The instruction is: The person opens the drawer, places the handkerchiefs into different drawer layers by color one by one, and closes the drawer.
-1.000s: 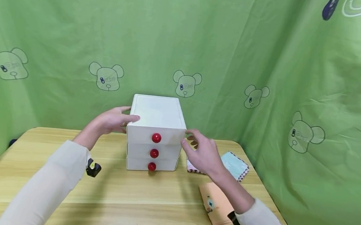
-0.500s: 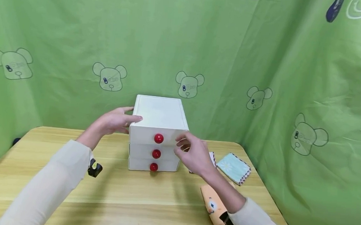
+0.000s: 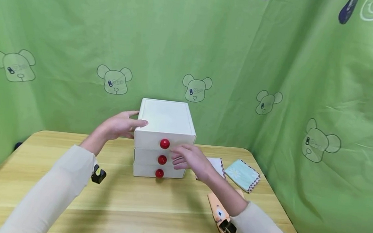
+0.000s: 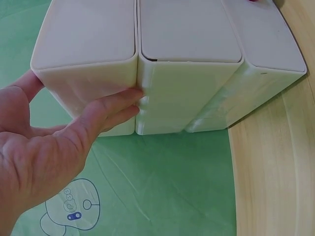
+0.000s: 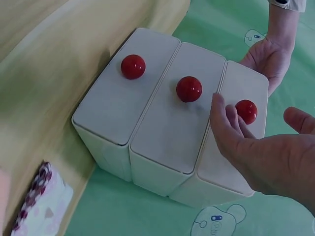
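Note:
A white cabinet of three stacked drawers (image 3: 167,117) stands on the table, each drawer front bearing a round red knob. My left hand (image 3: 120,126) rests on its upper left corner, thumb on the top and fingers against the side; the left wrist view shows those fingers (image 4: 115,105) laid nearly straight along the side wall. My right hand (image 3: 191,160) is in front of the cabinet, right of the top knob (image 3: 164,143) and middle knob (image 3: 162,160). In the right wrist view its fingers are extended beside the top knob (image 5: 246,112), with nothing held.
Right of the cabinet lie a white folded cloth (image 3: 216,165) and a light blue one (image 3: 242,175), both with checked edges. Nearer, an orange folded cloth (image 3: 216,207) lies partly beneath my right forearm. A green curtain (image 3: 166,38) hangs behind and beside the wooden table (image 3: 126,214).
My right hand has moved left from the cabinet's right edge to its front, near the knobs, and its fingers have straightened. The left hand stays on the corner. The drawers remain closed.

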{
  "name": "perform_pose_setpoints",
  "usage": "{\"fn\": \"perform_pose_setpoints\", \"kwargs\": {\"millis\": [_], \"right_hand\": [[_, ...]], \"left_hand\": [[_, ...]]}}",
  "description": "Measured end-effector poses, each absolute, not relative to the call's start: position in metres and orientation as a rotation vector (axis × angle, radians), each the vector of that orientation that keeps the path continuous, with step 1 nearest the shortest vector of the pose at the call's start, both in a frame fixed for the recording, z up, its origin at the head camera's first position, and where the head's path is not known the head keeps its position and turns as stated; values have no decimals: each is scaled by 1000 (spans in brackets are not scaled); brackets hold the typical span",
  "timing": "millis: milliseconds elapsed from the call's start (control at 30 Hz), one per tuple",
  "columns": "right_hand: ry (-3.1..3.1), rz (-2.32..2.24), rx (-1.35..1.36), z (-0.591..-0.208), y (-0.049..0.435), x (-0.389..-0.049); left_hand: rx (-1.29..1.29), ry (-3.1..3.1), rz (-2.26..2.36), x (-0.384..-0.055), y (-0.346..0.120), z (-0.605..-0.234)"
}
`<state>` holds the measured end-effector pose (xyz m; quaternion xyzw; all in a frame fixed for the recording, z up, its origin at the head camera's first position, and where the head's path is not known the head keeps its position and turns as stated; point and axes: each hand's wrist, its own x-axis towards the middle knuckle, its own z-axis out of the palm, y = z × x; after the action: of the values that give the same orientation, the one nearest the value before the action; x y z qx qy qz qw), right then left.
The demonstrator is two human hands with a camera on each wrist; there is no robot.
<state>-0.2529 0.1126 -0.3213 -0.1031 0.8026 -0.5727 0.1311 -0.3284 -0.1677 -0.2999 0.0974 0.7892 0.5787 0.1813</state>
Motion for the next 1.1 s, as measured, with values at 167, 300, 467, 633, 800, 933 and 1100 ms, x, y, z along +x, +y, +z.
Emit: {"fn": "perform_pose_setpoints", "kwargs": {"millis": [167,300,467,633,800,933,1100], "right_hand": [[2154,-1747,-268,-323,110,-257],[2038,-1786,-266,-323,109,-261],[1938,-1816,-274,-324,106,-267],[1855,-1852,-249,-326,101,-272],[1790,-1906,-211,-329,96,-276],[1765,-1936,-195,-330,94,-277],[1762,-1961,-200,-330,93,-278]], "left_hand": [[279,2230,1632,-328,-167,-299],[275,2223,1636,-328,-167,-299],[269,2231,1637,-328,-168,-299],[264,2237,1629,-327,-168,-299],[243,2249,1639,-328,-168,-301],[230,2246,1665,-329,-167,-303],[213,2249,1692,-330,-166,-304]]}}
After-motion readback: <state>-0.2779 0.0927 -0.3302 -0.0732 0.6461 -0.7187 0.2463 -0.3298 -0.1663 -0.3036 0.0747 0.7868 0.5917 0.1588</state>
